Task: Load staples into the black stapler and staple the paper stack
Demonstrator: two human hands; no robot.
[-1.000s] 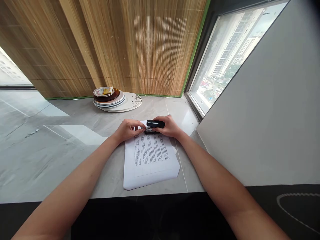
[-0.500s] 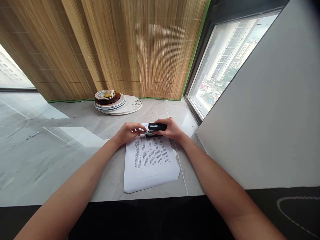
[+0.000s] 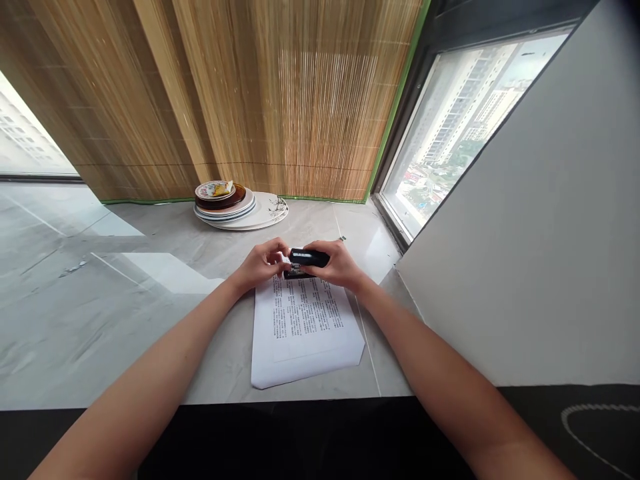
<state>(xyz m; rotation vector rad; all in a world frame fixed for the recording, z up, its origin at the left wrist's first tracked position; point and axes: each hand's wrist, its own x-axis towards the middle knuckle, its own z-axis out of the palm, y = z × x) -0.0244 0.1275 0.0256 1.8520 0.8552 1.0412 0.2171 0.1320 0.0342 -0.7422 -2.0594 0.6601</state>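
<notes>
A black stapler (image 3: 309, 258) is in my right hand (image 3: 336, 262), which wraps round its rear end from the right. Its upper arm and lower part are spread apart, with silvery metal between them. My left hand (image 3: 263, 263) is closed at the stapler's front end, thumb and fingertips touching it; any small thing between those fingertips is hidden. Under the stapler and both hands lies printed paper (image 3: 307, 353), its lower corners cut or folded at a slant. The hands cover its far edge.
Stacked plates (image 3: 225, 207) rest on a white oval platter (image 3: 273, 212) at the back of the grey tiled counter (image 3: 125, 347). A small greenish object (image 3: 343, 238) lies behind my right hand. A bamboo blind (image 3: 250, 100) hangs behind, and a pale wall (image 3: 540, 233) borders the right.
The stapler has shifted slightly left and down over the paper, and my left fingers have closed in at its front end. The small greenish object now shows behind my right hand. The view has shifted slightly.
</notes>
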